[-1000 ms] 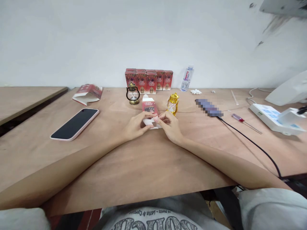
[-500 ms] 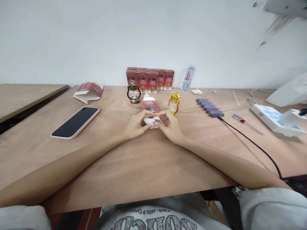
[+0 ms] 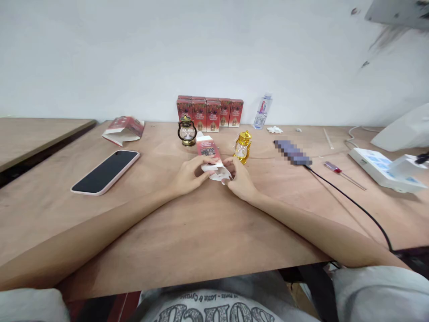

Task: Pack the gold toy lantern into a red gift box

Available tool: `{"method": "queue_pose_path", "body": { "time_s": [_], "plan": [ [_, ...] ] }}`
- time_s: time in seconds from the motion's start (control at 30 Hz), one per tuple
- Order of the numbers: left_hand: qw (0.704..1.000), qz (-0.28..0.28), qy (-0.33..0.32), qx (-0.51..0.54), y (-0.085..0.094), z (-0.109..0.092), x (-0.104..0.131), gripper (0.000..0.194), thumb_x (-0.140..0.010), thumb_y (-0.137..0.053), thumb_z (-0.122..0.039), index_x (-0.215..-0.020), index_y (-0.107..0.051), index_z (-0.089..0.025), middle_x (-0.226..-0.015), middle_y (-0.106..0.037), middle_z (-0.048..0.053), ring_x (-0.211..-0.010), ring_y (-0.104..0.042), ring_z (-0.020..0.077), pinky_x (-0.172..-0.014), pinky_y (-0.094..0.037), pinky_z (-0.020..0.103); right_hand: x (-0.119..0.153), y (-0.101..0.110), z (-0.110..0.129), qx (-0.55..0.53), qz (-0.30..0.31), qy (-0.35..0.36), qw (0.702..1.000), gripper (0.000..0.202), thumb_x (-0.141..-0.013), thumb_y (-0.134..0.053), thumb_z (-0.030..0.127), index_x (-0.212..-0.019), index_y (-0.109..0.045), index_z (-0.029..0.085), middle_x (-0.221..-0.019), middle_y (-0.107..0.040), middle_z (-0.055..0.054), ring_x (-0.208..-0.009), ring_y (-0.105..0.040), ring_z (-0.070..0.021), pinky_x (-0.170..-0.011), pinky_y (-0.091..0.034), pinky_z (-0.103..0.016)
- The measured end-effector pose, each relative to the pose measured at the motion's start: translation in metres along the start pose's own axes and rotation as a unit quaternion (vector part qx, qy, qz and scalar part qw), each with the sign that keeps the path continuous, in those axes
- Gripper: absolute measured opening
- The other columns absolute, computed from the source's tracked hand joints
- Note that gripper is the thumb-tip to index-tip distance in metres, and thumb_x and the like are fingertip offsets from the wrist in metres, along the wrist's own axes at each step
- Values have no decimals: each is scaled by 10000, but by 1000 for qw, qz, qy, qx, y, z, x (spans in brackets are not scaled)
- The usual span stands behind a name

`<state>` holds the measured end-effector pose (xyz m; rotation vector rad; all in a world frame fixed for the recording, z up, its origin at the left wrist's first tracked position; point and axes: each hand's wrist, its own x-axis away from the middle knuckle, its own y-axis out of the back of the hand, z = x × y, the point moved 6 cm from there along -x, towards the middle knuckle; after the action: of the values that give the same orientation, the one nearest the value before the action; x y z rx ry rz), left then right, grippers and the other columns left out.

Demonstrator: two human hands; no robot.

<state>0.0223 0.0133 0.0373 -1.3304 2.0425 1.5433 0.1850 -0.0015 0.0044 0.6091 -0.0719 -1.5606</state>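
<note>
I see both arms (image 3: 110,230) reaching in low over the bench (image 3: 187,241), the left hand (image 3: 189,175) pinching the left side of a red box (image 3: 208,147) between thumb and fingers, the right hand (image 3: 241,181) curled at its white flaps (image 3: 217,175), though I cannot tell whether it pinches them. Between the 2 hands at mid-bench, the box runs lengthwise away from the camera and slightly left, flapped end nearest; I cannot make out its inside, while a dark lantern (image 3: 187,132) and a gold lantern (image 3: 241,145) each show something pale within.
</note>
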Motion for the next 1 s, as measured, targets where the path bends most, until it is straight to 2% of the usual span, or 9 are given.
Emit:
{"method": "queue_pose_path", "body": {
  "time_s": [0.1, 0.2, 0.3, 0.4, 0.5, 0.63, 0.83, 1.0],
  "plan": [
    [1000, -5, 2, 1, 0, 1, 0, 213, -912, -612, -312, -1083, -627, -185, -1168, -709, 110, -1142, -662, 233, -978, -529, 373, 2, -1, 3, 5, 13, 6, 1000, 500, -648, -595, 38, -1096, -496, 236, -1184, -612, -56, -937, -644, -182, -881, -527, -396],
    [1000, -10, -3, 3, -1, 1, -1, 194, -903, -626, -319, -1038, -642, -182, -1180, -710, 113, -1165, -650, 238, -1007, -518, 396, 4, -2, 12, -14, 18, 52, 998, 492, -722, -615, 96, -1175, -506, 252, -1249, -599, -63, -1068, -616, -204, -936, -516, -406],
    [1000, -8, -8, 9, 0, -1, -2, 212, -897, -638, -332, -1041, -650, -177, -1204, -703, 116, -1193, -636, 241, -1031, -508, 407, 7, 0, 20, -35, 2, 98, 995, 340, -838, -581, 207, -1173, -561, 257, -1225, -613, -63, -1119, -597, -203, -961, -506, -399],
    [1000, 8, -18, 22, 0, -5, -3, 214, -941, -571, -320, -1075, -657, -177, -1222, -700, 111, -1229, -617, 230, -1062, -492, 405, 6, 4, 20, -55, -32, 100, 993, 165, -894, -553, 279, -1022, -649, 237, -1083, -646, -54, -1023, -628, -186, -934, -513, -381],
    [1000, 11, -13, 25, 0, -5, -4, 255, -976, -505, -305, -1154, -636, -177, -1263, -682, 109, -1246, -606, 219, -1083, -478, 400, 3, 5, 16, -85, -56, 90, 991, 144, -883, -600, 347, -919, -682, 233, -990, -648, -39, -948, -630, -174, -879, -526, -355],
    [1000, -7, -1, 16, -1, 0, -2, 309, -956, -546, -298, -1240, -578, -179, -1272, -674, 111, -1179, -647, 210, -1029, -516, 367, 1, 4, 13, -119, -59, 82, 988, 180, -864, -621, 396, -929, -690, 243, -987, -620, -32, -879, -620, -157, -798, -539, -323],
    [1000, -6, -8, 16, -4, 2, -2, 249, -957, -537, -296, -1173, -592, -187, -1263, -678, 110, -1233, -616, 235, -1052, -493, 405, 3, 4, 16, -117, -41, 97, 988, 273, -893, -565, 478, -834, -641, 222, -959, -582, -36, -861, -606, -154, -755, -540, -308],
    [1000, 2, -14, 11, -4, -1, -3, 230, -952, -524, -284, -1146, -604, -188, -1227, -693, 112, -1245, -609, 242, -1047, -493, 408, 4, 5, 16, -82, -65, 96, 990, 309, -803, -687, 522, -862, -641, 222, -974, -566, -41, -879, -599, -164, -773, -538, -329]
  ]
}}
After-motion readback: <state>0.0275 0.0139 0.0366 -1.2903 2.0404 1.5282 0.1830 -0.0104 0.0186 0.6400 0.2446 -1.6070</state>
